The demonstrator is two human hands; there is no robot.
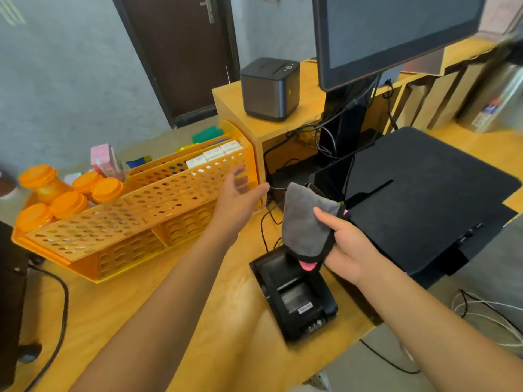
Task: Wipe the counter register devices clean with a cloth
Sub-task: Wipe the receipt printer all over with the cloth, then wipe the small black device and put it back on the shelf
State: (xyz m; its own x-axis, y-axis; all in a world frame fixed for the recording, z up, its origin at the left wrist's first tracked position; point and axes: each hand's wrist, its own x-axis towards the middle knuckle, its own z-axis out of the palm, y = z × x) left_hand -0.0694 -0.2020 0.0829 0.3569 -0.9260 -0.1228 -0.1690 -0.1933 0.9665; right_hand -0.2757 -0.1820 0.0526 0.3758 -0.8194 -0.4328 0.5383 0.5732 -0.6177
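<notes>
Grey cloth (307, 222) — long axis upright — pinched by right hand (346, 250) fingers above the black receipt printer (297, 295). Left hand (237, 199), fingers spread, beside the orange rack (135, 222). Wooden worktop (141, 306); grey wall, dark door behind.

A pale blue-grey textured wall (70, 80) runs behind the wooden counter (119, 312), with a dark brown door (181, 52) set in a dark frame and a metal handle (209, 8) near its top. A raised wooden shelf box (235, 100) stands on the counter, open wooden cubbies (424, 106) to the right. Grey floor (481, 278) lies below the counter's right edge, under soft even light
</notes>
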